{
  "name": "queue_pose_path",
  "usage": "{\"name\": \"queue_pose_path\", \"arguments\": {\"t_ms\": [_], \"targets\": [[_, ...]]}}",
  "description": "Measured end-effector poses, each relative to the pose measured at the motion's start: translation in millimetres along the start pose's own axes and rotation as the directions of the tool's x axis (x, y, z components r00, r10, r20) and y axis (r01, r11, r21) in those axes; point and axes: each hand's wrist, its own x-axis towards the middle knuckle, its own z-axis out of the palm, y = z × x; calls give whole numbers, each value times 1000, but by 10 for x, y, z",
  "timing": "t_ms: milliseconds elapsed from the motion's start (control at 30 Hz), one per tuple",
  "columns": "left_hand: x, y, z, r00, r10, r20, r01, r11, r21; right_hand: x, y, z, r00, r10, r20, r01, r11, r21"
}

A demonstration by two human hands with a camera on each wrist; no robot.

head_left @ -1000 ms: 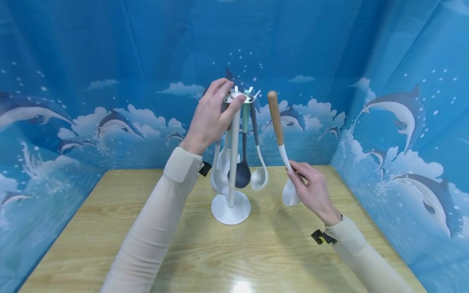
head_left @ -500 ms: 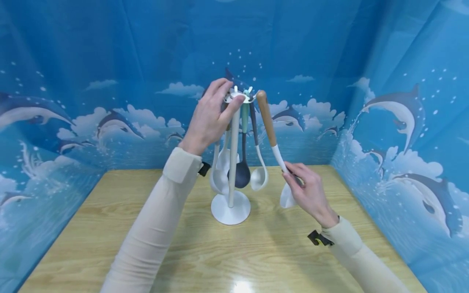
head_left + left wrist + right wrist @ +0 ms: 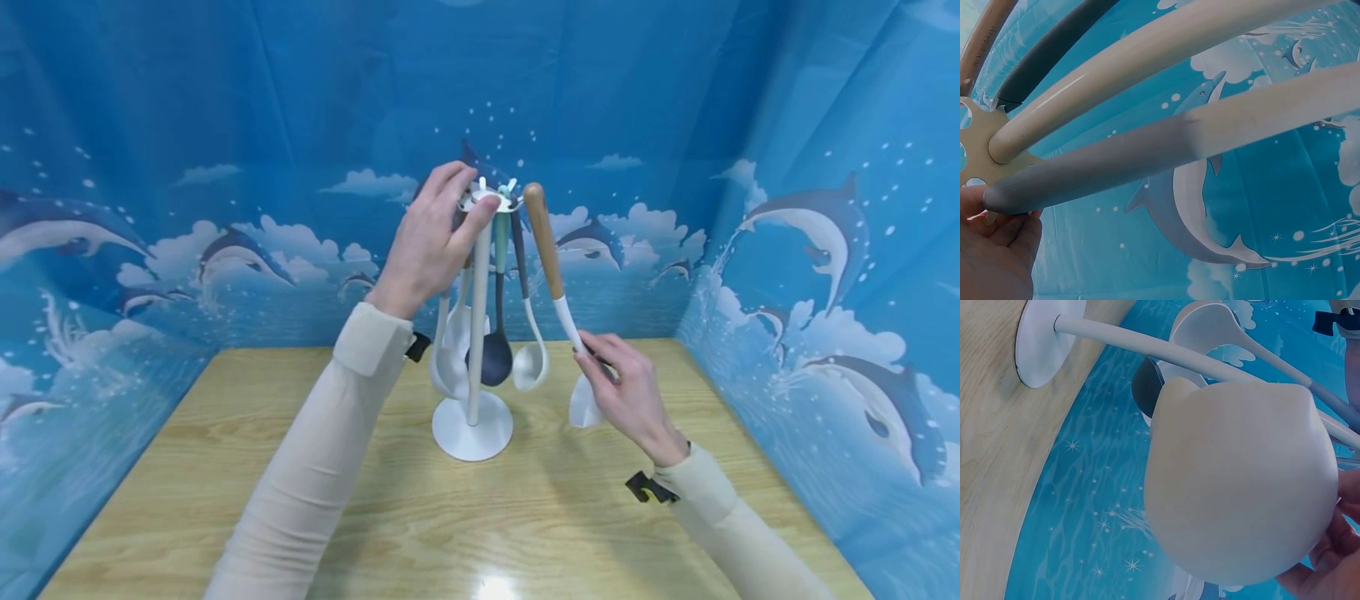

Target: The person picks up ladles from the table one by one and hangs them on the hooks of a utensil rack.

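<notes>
In the head view my left hand [image 3: 429, 237] grips the top disc of a white utensil rack [image 3: 477, 333], thumb lying over its edge. In the left wrist view its fingers pinch the rim beside a grey handle [image 3: 1097, 164]. My right hand [image 3: 632, 393] pinches a white ladle [image 3: 559, 271] with a wooden handle, low on its white neck. The ladle leans left, its handle end close to the rack's right-hand hooks; whether they touch I cannot tell. The back of its rounded white bowl [image 3: 1241, 481] fills much of the right wrist view.
Several utensils hang from the rack, among them a black ladle [image 3: 495, 360] with a green handle and a white ladle [image 3: 529, 368] with a dark grey handle. The rack's round base [image 3: 472, 442] stands on a wooden table [image 3: 420, 525]. A blue dolphin curtain [image 3: 300, 125] surrounds the table.
My right hand has carried the wooden-handled ladle left, bringing its handle end close to the rack's hooks. Over the last half second it moved only slightly. My left hand stays on the rack top.
</notes>
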Motion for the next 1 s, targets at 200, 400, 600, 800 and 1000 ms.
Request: {"name": "queue_pose_path", "arguments": {"t_ms": [200,400,600,800,1000], "targets": [[-1,-1,-3,1000,7,-3,-8,1000,-4,13,-33,14,1000,-8,17,8,1000,9],[1,-1,-6,1000,16,-1,-16,1000,-6,27,-61,34,999,12,33,-12,1000,0],[12,1,1,1000,19,-3,-19,1000,2,47,-76,54,999,21,32,-21,1000,-5],[10,-3,4,1000,17,-3,-17,1000,-3,69,-95,96,999,29,31,-28,1000,-13],[0,-3,-2,1000,17,3,-17,1000,-17,71,-101,138,999,32,27,-31,999,-32]]}}
